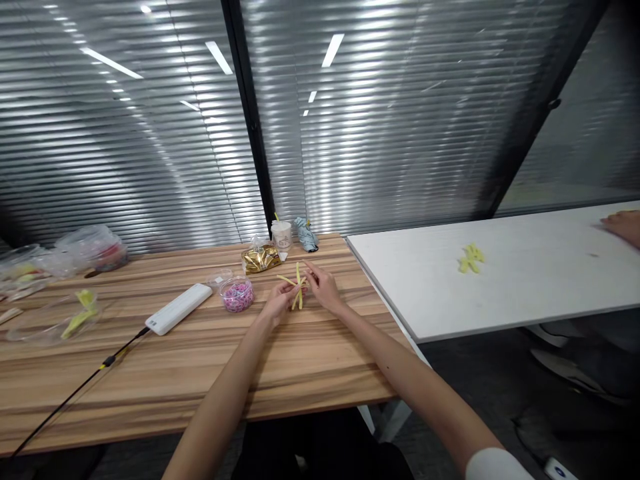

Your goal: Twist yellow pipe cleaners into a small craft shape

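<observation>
Above the wooden table, my left hand (280, 300) pinches a bundle of thin yellow strips (299, 298) near where they cross. The strips spread outward like a star, some pointing up and left, others down. From the right, my right hand (324, 289) closes on the same bundle, its index finger stretched along the upper strip and its thumb near the crossing. Exactly how the fingertips grip is too small to make out. Just left of my hands stands a round clear tub (237, 295) of small pink and purple rings.
A white power bank (179, 309) with a black cable (75, 395) lies left. Behind are a gold packet (261, 259), a cup (281, 235) and a blue-grey wrapper (306, 235). Plastic bags (93, 248) sit far left. Yellow pieces (471, 259) and another person's hand (623, 223) are at the white table (400, 267).
</observation>
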`<action>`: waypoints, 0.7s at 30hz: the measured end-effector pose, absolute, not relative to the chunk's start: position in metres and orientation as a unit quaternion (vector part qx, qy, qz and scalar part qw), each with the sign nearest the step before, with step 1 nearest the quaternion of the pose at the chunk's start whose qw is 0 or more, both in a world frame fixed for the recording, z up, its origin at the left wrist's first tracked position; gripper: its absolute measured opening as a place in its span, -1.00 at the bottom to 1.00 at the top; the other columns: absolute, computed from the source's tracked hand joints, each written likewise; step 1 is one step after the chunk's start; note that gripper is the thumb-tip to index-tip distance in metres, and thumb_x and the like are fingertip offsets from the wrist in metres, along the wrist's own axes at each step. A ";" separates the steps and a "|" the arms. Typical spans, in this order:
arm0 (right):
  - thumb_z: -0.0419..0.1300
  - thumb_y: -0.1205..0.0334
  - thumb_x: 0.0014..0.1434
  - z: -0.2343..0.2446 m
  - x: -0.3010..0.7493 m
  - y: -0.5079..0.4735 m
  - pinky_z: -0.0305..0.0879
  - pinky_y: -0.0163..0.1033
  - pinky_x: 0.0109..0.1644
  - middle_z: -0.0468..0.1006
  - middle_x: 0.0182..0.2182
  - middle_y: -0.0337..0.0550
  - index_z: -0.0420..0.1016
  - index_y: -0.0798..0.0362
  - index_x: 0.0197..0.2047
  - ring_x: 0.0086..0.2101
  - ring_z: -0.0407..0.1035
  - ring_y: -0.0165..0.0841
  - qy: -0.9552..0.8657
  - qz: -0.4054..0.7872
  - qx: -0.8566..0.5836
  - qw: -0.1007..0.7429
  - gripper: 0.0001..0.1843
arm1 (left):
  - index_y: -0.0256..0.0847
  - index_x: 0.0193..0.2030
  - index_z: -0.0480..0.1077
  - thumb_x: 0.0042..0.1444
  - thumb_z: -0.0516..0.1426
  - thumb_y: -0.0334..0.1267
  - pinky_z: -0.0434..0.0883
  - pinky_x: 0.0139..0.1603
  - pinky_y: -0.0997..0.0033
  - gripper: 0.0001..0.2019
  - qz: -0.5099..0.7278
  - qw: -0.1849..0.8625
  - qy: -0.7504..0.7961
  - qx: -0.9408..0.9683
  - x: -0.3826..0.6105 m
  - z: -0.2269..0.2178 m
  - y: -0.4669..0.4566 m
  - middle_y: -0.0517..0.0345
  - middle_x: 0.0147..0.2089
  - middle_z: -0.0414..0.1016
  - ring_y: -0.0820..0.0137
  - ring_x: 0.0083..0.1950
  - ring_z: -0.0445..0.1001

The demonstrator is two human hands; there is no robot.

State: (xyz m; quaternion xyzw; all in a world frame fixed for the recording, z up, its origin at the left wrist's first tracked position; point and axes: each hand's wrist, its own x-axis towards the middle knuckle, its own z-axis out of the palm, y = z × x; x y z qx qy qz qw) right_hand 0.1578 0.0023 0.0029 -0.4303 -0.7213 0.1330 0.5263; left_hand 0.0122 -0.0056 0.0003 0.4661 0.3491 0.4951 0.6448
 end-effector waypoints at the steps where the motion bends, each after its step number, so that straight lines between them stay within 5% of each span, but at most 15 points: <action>1: -0.04 0.25 0.18 0.003 0.158 0.003 0.21 -0.27 -0.11 0.50 -0.21 -0.15 0.18 -0.01 0.15 -0.25 0.37 -0.35 -0.713 0.135 -0.439 0.530 -0.56 | -0.29 -0.27 0.40 -0.23 0.29 -0.26 0.36 -0.37 0.48 -0.67 0.497 0.645 0.351 0.462 0.012 0.001 -0.006 0.02 -0.33 0.50 0.38 -0.31 0.48; 5: -0.05 0.20 0.18 0.001 0.158 0.005 0.23 -0.30 -0.21 0.50 -0.33 -0.18 0.08 0.05 0.18 -0.36 0.37 -0.37 -0.683 0.145 -0.462 0.547 -0.51 | -0.28 -0.30 0.39 -0.24 0.30 -0.29 0.37 -0.33 0.46 -0.69 0.518 0.643 0.354 0.439 0.013 0.007 -0.009 0.00 -0.31 0.51 0.37 -0.28 0.48; 10: -0.03 0.17 0.16 0.000 0.157 0.007 0.22 -0.31 -0.27 0.46 -0.39 -0.19 0.22 0.10 0.01 -0.43 0.33 -0.39 -0.673 0.149 -0.460 0.560 -0.65 | -0.30 -0.37 0.38 -0.24 0.29 -0.29 0.37 -0.23 0.41 -0.74 0.543 0.633 0.353 0.425 0.012 0.012 -0.011 0.00 -0.29 0.51 0.38 -0.26 0.47; 15: -0.04 0.17 0.17 0.000 0.158 0.006 0.22 -0.29 -0.23 0.44 -0.32 -0.13 0.36 0.07 -0.21 -0.35 0.32 -0.38 -0.683 0.119 -0.456 0.559 -0.77 | -0.31 -0.37 0.40 -0.28 0.31 -0.28 0.33 -0.25 0.48 -0.71 0.543 0.625 0.357 0.431 0.011 0.009 -0.008 0.07 -0.35 0.49 0.44 -0.29 0.45; 21: -0.01 0.15 0.16 0.000 0.157 0.007 0.23 -0.28 -0.22 0.47 -0.28 -0.11 0.42 0.05 -0.24 -0.29 0.34 -0.35 -0.677 0.141 -0.426 0.584 -0.76 | -0.32 -0.38 0.42 -0.26 0.30 -0.21 0.27 -0.37 0.52 -0.71 0.489 0.624 0.367 0.487 0.013 0.004 -0.007 0.10 -0.42 0.46 0.46 -0.38 0.41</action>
